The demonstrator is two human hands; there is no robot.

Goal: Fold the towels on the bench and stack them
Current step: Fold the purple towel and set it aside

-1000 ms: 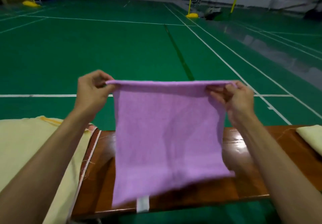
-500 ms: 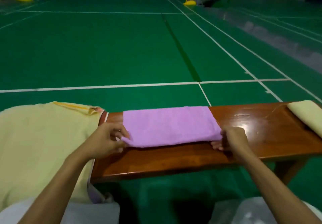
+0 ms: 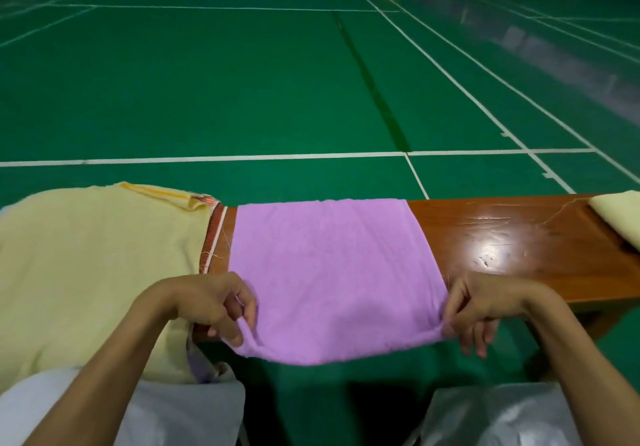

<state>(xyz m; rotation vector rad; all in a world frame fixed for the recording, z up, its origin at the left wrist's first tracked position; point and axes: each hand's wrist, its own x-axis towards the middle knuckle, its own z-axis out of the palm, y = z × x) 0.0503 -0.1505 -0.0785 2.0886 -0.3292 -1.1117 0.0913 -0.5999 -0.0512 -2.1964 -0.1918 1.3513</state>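
Observation:
A purple towel (image 3: 332,269) lies spread across the brown wooden bench (image 3: 512,248), its near edge hanging past the bench's front edge. My left hand (image 3: 211,303) pinches the towel's near left corner. My right hand (image 3: 481,307) pinches the near right corner. A large pale yellow towel (image 3: 90,265) covers the left end of the bench, loosely heaped. At the far right end sits a folded pale yellow towel (image 3: 620,213), partly cut off by the frame.
Under the yellow heap a brown striped cloth edge (image 3: 213,234) shows. Behind the bench stretches a green court floor with white lines. My knees in light trousers (image 3: 180,414) are just in front of the bench.
The towel was held up by its top corners, then laid on the bench as a narrow folded strip. Now both hands have drawn its near edge toward me, so it lies wider.

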